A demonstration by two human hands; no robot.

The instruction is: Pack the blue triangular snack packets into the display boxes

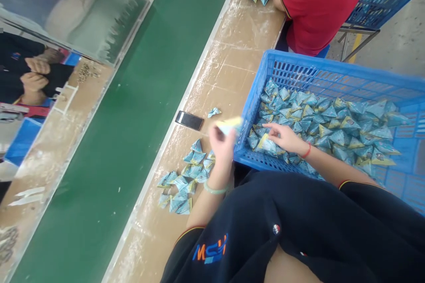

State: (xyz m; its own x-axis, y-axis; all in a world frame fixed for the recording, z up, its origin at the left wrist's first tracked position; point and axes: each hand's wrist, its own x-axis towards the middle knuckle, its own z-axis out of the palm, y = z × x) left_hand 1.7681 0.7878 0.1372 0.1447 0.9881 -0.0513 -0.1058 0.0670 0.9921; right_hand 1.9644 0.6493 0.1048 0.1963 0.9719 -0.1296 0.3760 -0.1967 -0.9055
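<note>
A blurred packet (229,125), pinched in the grip of the left hand (223,146), beside a blue basket (312,63).
Over heaped packets (332,126) inside, the right hand (286,138) extends a finger; whether its grip pinches, I cannot tell.

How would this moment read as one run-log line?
left hand: holds blurred packet | right hand: over packets in blue basket, grip unclear | table: phone, loose packets
</note>
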